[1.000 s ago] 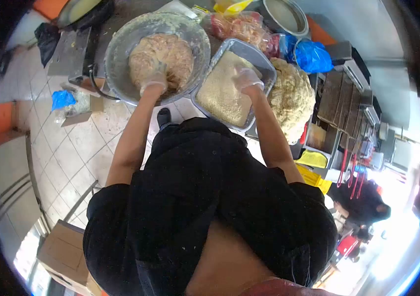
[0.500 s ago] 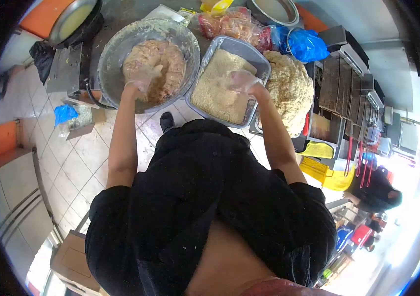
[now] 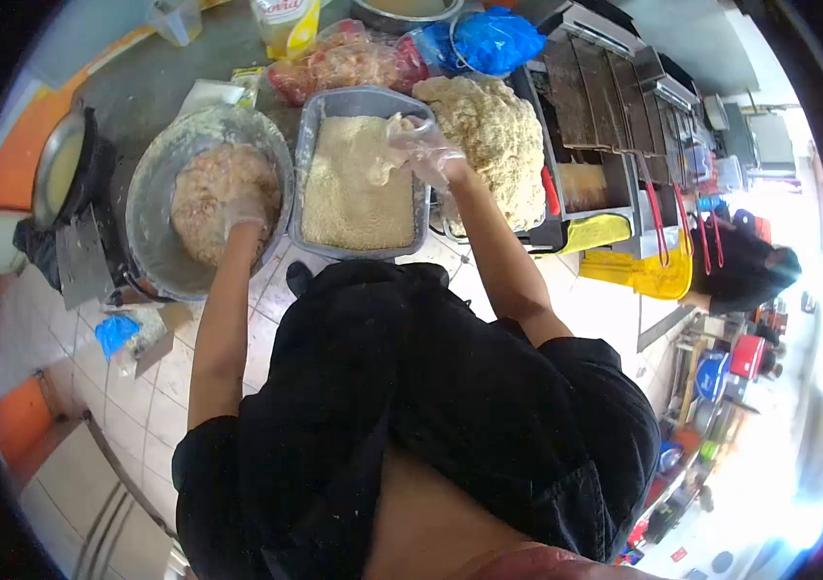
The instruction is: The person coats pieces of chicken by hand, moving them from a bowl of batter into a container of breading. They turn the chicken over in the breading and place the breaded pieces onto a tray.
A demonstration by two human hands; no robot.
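Observation:
My left hand (image 3: 245, 211), in a clear plastic glove, presses into pale pinkish meat mixture (image 3: 208, 198) in a large round grey basin (image 3: 146, 217); its fingertips are sunk in or hidden. Over the right part of a rectangular grey tub (image 3: 310, 126) of beige crumbs (image 3: 358, 208), my gloved right hand (image 3: 428, 153) is raised with a crumb-covered piece (image 3: 382, 164) at its fingers. Just right of the tub lies a big heap of crumb-coated pieces (image 3: 489, 145).
Behind the tub are bagged reddish meat (image 3: 344, 66), a yellow-and-white pouch (image 3: 288, 27) and a blue bag (image 3: 497, 41). A dark pan (image 3: 61, 169) stands far left. Fryer baskets (image 3: 595, 106) with red handles are at right, with a yellow tray (image 3: 663, 269). A person in black (image 3: 745, 269) is far right.
The view has shifted, so the containers appear further left. My right hand has lifted from the crumbs with a coated piece. My left hand is still in the meat mixture.

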